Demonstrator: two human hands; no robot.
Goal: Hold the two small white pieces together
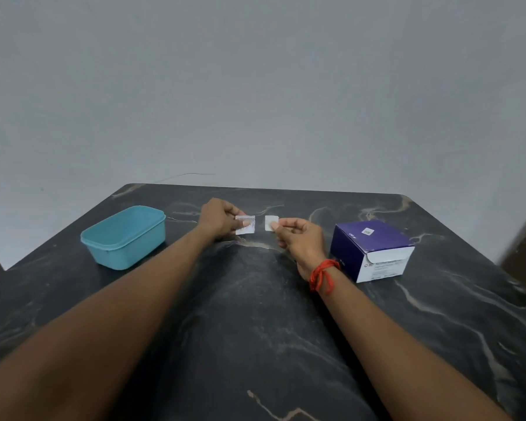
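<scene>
Now my left hand [217, 218] pinches the printed wrapper [245, 225], my right hand [301, 238] the white pad [271, 223]; grip pad edges only, near the table's [255, 329] far edge.

printed white wrapper [245, 225] (held upright), plain white pad [270, 223] just beside

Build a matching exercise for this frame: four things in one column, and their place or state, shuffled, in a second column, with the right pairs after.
Things:
1. teal tub
2. purple box
3. printed packet
4. plain white pad

Places or states:
A. pinched by the right hand
B. on the table, right of both hands
C. on the table, left of both hands, open-topped
D. held by the left hand

Pairs: 1-C, 2-B, 3-D, 4-A
</scene>
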